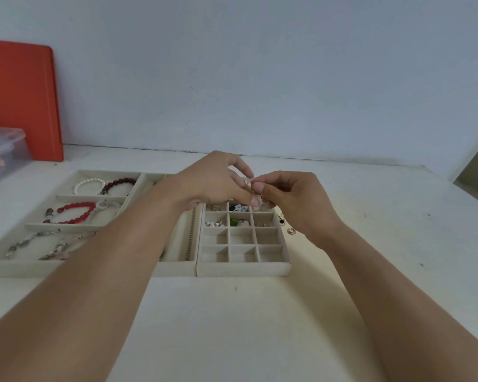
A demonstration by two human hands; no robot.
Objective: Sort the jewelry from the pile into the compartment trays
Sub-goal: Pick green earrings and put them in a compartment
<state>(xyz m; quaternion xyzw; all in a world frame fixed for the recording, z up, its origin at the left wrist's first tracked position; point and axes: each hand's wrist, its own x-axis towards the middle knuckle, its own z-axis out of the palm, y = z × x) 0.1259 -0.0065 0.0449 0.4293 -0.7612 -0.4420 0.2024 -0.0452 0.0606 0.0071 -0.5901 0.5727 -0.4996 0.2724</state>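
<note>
Two hands, left hand [215, 183] and right hand [290, 199], meet fingertip to fingertip above the grid tray's [243, 267] far rows, jointly pinching one small jewelry piece [251, 186]; type indiscernible. Bracelet tray [17, 268] lies left of it.

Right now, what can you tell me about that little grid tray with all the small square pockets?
The grid tray is a pale beige, fabric-looking box divided three across into small square compartments. It lies flat on the white table, against a longer tray on its left. The far pockets hold small earrings and charms, including a green piece; the two nearest rows look empty. Both hands hover over its far end, hiding that part.
</note>
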